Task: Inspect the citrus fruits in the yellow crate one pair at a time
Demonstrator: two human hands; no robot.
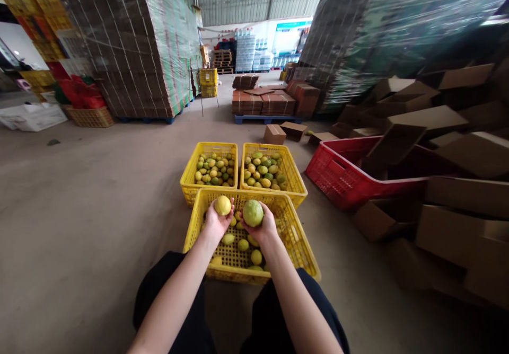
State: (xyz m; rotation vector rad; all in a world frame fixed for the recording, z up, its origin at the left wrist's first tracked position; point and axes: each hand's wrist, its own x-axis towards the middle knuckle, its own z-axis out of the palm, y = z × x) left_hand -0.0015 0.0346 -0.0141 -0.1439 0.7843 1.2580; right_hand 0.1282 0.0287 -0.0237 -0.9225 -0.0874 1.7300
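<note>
A yellow lemon [222, 205] rests in my left hand [217, 223], with the fingers curled around it from below. My right hand [263, 227] grips a larger green lemon [253, 213] with a bumpy skin. Both hands are held over the near yellow crate [306, 253], where several yellow and green lemons [243, 245] lie loosely on the slotted bottom. My hands and forearms hide part of that crate's contents. Just beyond it stand a left yellow crate [185, 176] and a right yellow crate [296, 182], each holding many lemons of mixed green and yellow.
To the right, a red crate [330, 179] stands among heaped cardboard boxes [457, 232]. Wrapped pallet stacks [119, 41] rise on both sides. Ahead, flattened cardboard [262, 102] lies on a blue pallet [254, 119]. Concrete floor [99, 211] extends to the left.
</note>
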